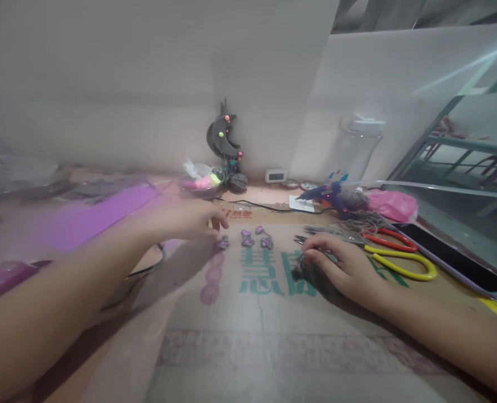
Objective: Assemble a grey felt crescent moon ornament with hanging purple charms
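Observation:
My left hand (185,221) hovers at the left of the cardboard, fingers curled with a gap between them, its fingertips just above a small purple-and-grey piece (222,243). Whether it touches that piece is hard to tell. More such pieces lie to its right, a purple piece with grey edging (247,238) and a loose-ended one (266,242). On the right, my right hand (336,260) is closed, thumb and forefinger pinched at a small dark grey piece (299,270) that its fingers partly cover. Pliers with yellow handles (403,266) and scissors with red handles (393,238) lie beside it.
Printed cardboard (215,364) covers the tabletop. A phone (454,257) lies at the right, near a pink bag (391,205). A blue glue gun (328,193), a small white display (276,176), a clear jar (353,148) and a dark crescent with pins (223,134) stand along the wall.

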`<act>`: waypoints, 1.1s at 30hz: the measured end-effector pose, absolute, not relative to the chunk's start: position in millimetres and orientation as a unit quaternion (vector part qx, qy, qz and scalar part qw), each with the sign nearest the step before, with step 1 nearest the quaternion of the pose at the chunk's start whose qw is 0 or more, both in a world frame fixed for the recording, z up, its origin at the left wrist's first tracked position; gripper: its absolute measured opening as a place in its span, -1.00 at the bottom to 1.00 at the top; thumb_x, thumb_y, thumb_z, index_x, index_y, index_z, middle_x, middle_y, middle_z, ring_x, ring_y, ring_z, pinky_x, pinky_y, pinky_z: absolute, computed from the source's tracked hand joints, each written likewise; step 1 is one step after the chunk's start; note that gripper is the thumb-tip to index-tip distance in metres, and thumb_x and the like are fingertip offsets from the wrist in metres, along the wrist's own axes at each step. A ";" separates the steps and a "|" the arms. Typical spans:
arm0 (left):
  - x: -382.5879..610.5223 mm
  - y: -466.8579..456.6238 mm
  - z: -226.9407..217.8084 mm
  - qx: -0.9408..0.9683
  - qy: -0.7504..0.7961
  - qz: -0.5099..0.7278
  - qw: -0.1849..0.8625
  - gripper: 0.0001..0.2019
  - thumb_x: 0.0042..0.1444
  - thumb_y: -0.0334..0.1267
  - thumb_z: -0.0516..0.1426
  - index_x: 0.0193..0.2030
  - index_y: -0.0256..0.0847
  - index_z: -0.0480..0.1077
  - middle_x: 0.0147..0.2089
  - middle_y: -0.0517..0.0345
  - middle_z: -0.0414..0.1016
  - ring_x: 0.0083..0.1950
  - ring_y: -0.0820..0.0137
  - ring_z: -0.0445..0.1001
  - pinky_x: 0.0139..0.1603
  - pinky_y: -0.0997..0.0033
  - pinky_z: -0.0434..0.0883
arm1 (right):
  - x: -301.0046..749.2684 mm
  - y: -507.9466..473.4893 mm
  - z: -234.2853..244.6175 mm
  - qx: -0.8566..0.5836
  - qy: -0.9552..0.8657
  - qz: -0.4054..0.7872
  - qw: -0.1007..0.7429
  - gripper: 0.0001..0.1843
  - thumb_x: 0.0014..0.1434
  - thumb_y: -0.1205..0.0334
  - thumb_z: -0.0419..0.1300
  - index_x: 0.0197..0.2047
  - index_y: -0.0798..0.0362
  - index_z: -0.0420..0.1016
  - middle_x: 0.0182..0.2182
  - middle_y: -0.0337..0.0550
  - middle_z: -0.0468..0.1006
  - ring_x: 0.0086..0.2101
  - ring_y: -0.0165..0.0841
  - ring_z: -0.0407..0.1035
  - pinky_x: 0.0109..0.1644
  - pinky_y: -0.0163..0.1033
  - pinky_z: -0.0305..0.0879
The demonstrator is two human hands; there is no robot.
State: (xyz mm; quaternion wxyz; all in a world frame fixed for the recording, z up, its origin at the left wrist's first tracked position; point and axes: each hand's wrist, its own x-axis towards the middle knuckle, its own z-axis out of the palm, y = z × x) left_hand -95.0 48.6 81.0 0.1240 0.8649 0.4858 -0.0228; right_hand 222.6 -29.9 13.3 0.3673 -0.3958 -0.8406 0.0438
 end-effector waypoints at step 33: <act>-6.5 -19.1 19.7 0.814 0.352 0.254 0.385 -0.79 0.23 -0.11 0.13 -0.27 -0.17 0.52 -0.16 0.13 0.61 -0.06 0.28 0.51 0.05 0.29 0.36 | 212.1 -34.1 16.5 -0.286 -0.881 -0.017 0.378 -0.89 0.28 0.39 0.11 -0.23 0.05 0.45 -0.43 -0.18 0.54 -0.40 -0.36 0.33 -0.24 -0.22 0.20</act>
